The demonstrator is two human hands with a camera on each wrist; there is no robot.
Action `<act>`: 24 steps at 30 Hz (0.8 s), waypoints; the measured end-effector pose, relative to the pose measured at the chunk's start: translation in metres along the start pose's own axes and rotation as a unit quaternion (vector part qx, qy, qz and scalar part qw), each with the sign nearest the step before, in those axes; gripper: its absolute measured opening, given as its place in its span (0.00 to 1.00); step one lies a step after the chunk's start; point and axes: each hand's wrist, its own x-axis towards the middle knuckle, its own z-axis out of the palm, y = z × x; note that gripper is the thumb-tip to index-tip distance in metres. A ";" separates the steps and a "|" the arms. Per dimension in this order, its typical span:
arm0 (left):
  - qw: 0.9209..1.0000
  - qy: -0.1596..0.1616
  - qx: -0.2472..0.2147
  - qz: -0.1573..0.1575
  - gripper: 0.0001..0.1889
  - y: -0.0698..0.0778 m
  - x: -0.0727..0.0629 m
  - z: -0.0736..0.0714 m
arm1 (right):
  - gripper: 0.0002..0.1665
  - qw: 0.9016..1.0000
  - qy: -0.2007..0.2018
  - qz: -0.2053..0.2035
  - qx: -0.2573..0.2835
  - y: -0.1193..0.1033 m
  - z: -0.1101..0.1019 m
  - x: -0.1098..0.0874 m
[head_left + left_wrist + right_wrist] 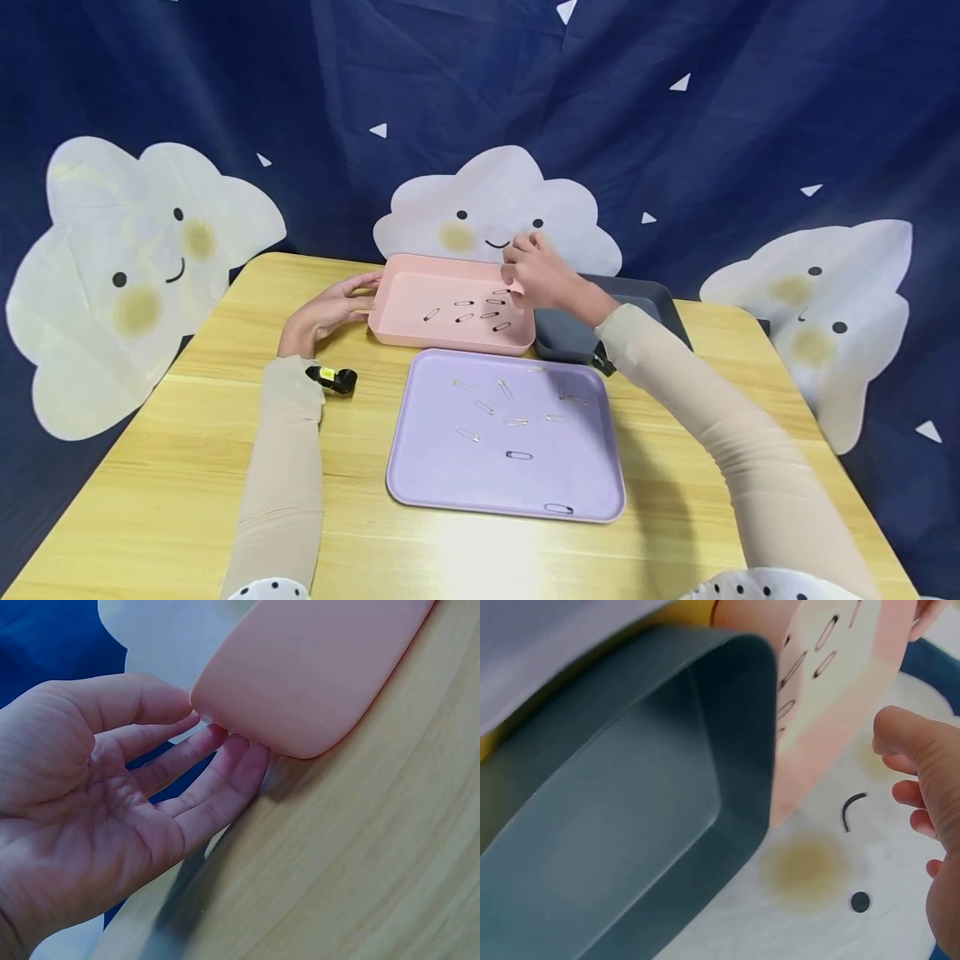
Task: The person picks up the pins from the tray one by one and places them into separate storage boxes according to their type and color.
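A pink tray (411,293) at the back of the table holds several black safety pins (490,314) on its right side. My left hand (330,307) touches its left end; in the left wrist view the fingertips rest against the outer wall with the fingers fairly straight. Over the tray's right end hovers my right hand (546,275), fingers loosely bent. No pin shows between thumb and fingers in the right wrist view. Nearer the person, a lilac tray (435,479) bears several gold safety pins (483,407) and two black safety pins (519,455).
A dark grey tray (558,333) adjoins the pink one on the right, partly behind the right forearm; the part of its floor in the right wrist view is bare. The wooden table (352,500) ends close to a blue cloud-patterned curtain (450,83).
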 end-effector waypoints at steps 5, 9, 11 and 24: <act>1.000 -0.003 0.000 0.000 0.36 0.000 0.000 0.000 | 0.07 0.998 0.034 -0.034 0.027 -0.010 -0.014 -0.010; 1.000 -0.003 -0.003 -0.002 0.36 0.000 0.001 -0.001 | 0.08 0.995 0.059 -0.060 0.060 -0.021 -0.025 -0.022; 1.000 -0.004 -0.002 -0.001 0.36 0.000 0.002 -0.001 | 0.08 0.992 0.068 -0.071 0.076 -0.028 -0.028 -0.028; 1.000 -0.007 -0.002 0.000 0.35 0.000 0.002 -0.001 | 0.11 0.982 0.095 -0.118 0.113 -0.073 -0.045 -0.075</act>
